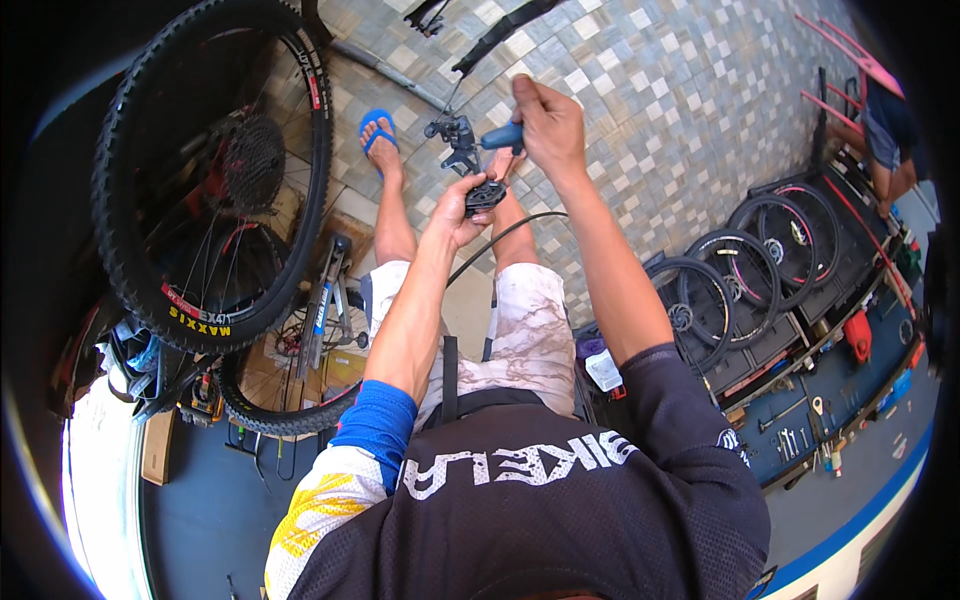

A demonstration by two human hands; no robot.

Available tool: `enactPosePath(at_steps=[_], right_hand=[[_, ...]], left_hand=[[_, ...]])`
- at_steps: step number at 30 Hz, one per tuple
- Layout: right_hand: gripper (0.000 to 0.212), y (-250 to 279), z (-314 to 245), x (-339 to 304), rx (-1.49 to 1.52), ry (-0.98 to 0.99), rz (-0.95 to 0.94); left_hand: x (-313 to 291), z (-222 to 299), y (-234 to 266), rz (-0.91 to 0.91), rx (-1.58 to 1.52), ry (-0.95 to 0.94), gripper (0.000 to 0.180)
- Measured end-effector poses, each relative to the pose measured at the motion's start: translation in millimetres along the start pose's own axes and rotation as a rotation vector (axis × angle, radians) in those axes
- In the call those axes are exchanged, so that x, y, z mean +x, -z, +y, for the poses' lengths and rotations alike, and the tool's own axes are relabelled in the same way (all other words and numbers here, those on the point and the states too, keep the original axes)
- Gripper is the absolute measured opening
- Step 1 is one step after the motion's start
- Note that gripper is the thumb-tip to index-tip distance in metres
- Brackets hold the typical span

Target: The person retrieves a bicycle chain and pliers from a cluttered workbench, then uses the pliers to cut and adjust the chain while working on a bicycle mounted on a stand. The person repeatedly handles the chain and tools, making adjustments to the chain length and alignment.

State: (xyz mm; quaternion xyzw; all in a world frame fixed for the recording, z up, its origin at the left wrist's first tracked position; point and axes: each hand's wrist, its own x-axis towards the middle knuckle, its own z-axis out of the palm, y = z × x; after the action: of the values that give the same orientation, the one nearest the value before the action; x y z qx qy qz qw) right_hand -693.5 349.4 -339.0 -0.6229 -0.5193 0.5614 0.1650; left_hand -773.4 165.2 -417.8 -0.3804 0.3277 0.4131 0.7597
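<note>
The right hand is closed in a full fist around the blue handle of a hand tool, whose working end meets the rear derailleur from the right. The left hand is partly closed, fingers curled up around the derailleur's lower black cage and pulley, steadying it from below. The derailleur hangs above the person's knees, over the chequered tile floor, with a black cable looping down from it toward the lap.

Judgement: the derailleur is a light but rigid metal assembly with sprung, pivoting parts; it is likely to swing or snap back if released. The cage plates offer the firmest purchase, as the left hand now has them; the pulley teeth and any greasy surfaces would be slippery. The cable is thin and flexible and gives no support.

Outward: a foot in a blue sandal rests on the tiles to the left. A large knobby-tyred wheel stands at far left. Several smaller wheels lie at the right, beside a blue workbench strewn with spanners.
</note>
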Motion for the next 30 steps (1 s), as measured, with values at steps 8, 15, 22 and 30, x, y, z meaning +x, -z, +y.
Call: enactPosePath(at_steps=[8, 15, 22, 30], right_hand=[[0.066, -33.7, 9.8, 9.2, -0.088, 0.033, 0.047], [0.065, -36.5, 6.7, 11.8, -0.1, 0.037, 0.055], [0.067, -37.8, 6.3, 15.2, -0.099, 0.055, 0.059], [0.067, -41.2, 6.2, 14.5, -0.063, 0.072, 0.088]], left_hand=[[-6.7, 0.6, 1.3, 0.031, 0.032, 0.002, 0.017], [-6.9, 0.7, -4.3, 0.029, 0.012, -0.013, 0.019], [-8.2, 3.9, -2.7, 0.05, 0.019, -0.045, 0.019], [-5.7, 4.1, 0.0, 0.015, 0.049, -0.036, 0.02]])
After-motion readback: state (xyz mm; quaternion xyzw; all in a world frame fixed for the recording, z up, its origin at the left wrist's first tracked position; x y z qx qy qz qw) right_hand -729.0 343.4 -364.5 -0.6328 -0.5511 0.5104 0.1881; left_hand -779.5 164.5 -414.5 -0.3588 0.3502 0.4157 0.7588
